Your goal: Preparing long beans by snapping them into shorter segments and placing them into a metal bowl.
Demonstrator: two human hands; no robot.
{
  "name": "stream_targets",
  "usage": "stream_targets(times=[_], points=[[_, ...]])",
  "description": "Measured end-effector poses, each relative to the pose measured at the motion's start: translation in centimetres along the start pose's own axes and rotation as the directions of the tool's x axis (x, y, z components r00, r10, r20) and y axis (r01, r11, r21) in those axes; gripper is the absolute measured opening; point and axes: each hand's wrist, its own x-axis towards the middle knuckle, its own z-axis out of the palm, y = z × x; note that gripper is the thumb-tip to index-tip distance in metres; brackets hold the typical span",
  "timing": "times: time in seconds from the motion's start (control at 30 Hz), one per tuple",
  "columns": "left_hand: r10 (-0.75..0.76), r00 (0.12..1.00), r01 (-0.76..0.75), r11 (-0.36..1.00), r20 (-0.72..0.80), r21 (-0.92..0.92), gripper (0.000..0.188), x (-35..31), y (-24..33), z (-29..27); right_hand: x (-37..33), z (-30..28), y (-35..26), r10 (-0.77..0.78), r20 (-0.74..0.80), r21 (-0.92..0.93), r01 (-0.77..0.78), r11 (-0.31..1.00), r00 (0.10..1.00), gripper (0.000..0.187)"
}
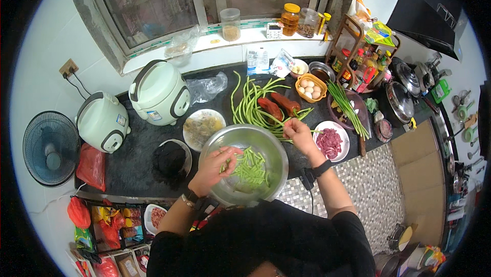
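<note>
Steel bowl point(279, 169) of cut bean pieces point(250, 168) sits below two hands

The heap of long green beans point(248, 97) crowds the bowl's far rim, two red peppers point(286, 104) lying among it. Scallions point(348, 106) stretch across a basin point(362, 103) at right; two pale green rice cookers point(161, 90) take up the left of the dark surface point(130, 169).

The right hand point(296, 132) has its fingers pinched on one of the beans, beside the bowl's far right rim. The left hand point(217, 168) is over the bowl's left side, fingers curled; whether they grip a piece cannot be told.

A white plate point(335, 159) of sliced raw meat point(329, 142) sits near the right wrist. Beyond it, an orange basket point(307, 98) holds eggs point(309, 88).
</note>
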Motion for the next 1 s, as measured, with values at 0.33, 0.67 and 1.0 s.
stream_targets(times=[0.33,0.67,1.0], points=[[-0.013,0.991,0.036,0.983,0.130,-0.181,0.027,4.3,-0.6,2.3,-5.9,3.2,-10.4,0.115,0.416,0.226,-0.225,0.948,0.902,0.015],[0.378,0.918,-0.369,0.925,0.121,-0.095,0.010,2.5,3.4,3.1,-8.6,0.2,-9.1,-0.004,0.626,0.345,-0.272,0.898,0.780,0.029],[0.294,0.956,-0.287,0.940,0.011,-0.184,0.017,3.2,2.1,2.4,-9.1,0.3,-7.8,0.017,0.561,0.398,-0.288,0.871,0.828,0.025]])
